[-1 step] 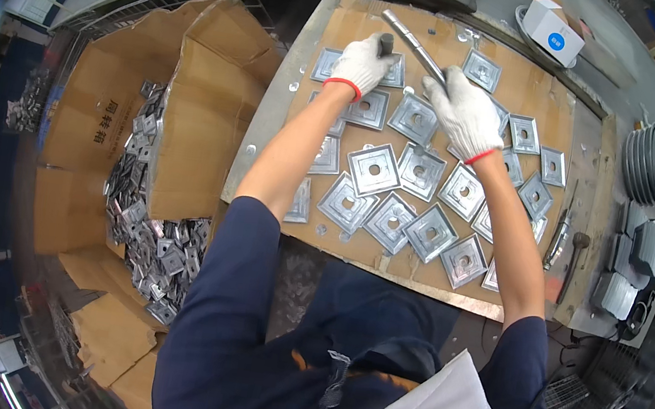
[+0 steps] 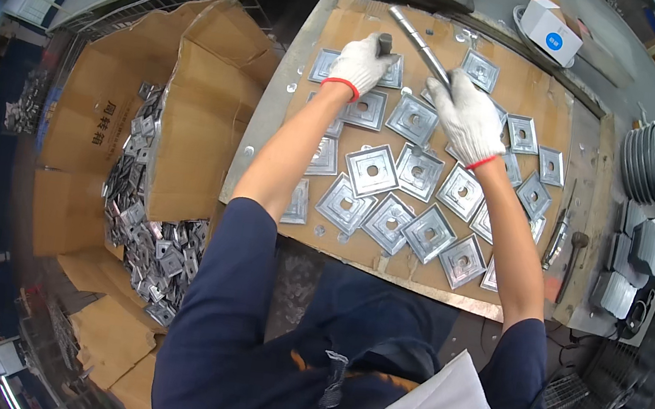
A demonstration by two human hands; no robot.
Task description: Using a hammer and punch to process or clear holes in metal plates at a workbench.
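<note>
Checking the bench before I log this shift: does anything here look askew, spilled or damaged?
Nothing looks damaged. The square metal plates lie loosely at mixed angles on the board, some overlapping. More sit heaped in the cardboard box. The left hand grips a small dark piece; the right hand holds a metal rod.

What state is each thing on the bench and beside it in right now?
Left hand: gloved, closed on a small dark piece.
Right hand: gloved, gripping the metal rod.
Square plates: lying flat, spread over the board.
Cardboard box: open, part-filled with plates.
White box: closed.
</note>
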